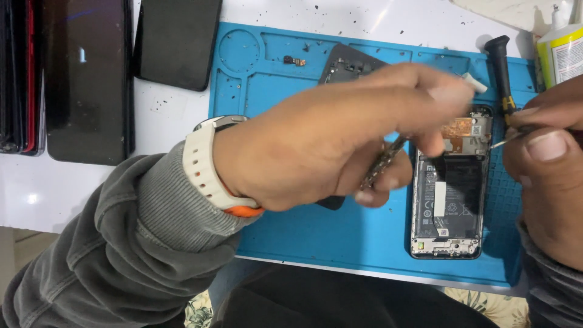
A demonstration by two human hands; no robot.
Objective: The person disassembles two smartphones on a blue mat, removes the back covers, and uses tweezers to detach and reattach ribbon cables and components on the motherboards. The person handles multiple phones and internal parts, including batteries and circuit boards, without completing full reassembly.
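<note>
An opened phone [450, 200] lies upright on the blue work mat [316, 234], its battery and a copper-coloured part showing. My left hand [328, 136], with a white watch on the wrist, hovers over the phone's left edge and pinches a thin dark strip-like part [381, 165] between thumb and fingers. A small white piece [477, 84] shows by its fingertips. My right hand [546, 176] sits at the phone's upper right and grips a thin metal tool [503, 141] whose tip points toward the phone's top.
A black-handled screwdriver [500, 70] lies at the mat's top right beside a glue bottle [562, 51]. A dark cover [346, 64] and a tiny component [294, 60] rest on the mat's upper part. Dark phones [88, 79] [176, 42] lie left on the white table.
</note>
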